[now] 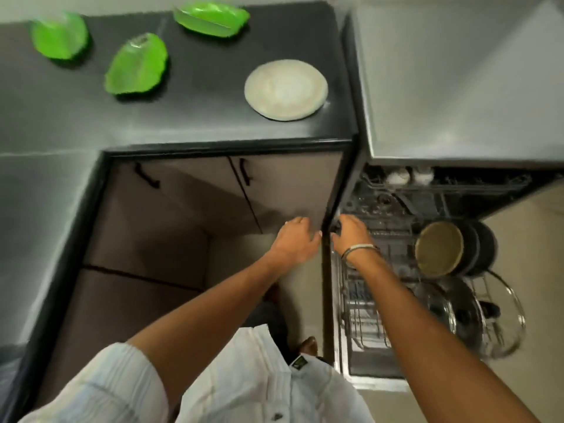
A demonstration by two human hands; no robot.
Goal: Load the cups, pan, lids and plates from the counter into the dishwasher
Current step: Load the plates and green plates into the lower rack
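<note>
Both hands are low at the front left corner of the pulled-out lower rack (360, 315): left hand (294, 242) curled, grasping nothing visible, beside the cabinet side; right hand (351, 236) curled onto something dark at the rack edge, what exactly I cannot tell. Probably steadying or positioning the rack. Pan (439, 253) and glass lids (476, 315) already stand on edge in the rack. White plate (286, 90) and three green plates (137, 68) still lie on the worktop (198, 117), well apart from the dishwasher.
</note>
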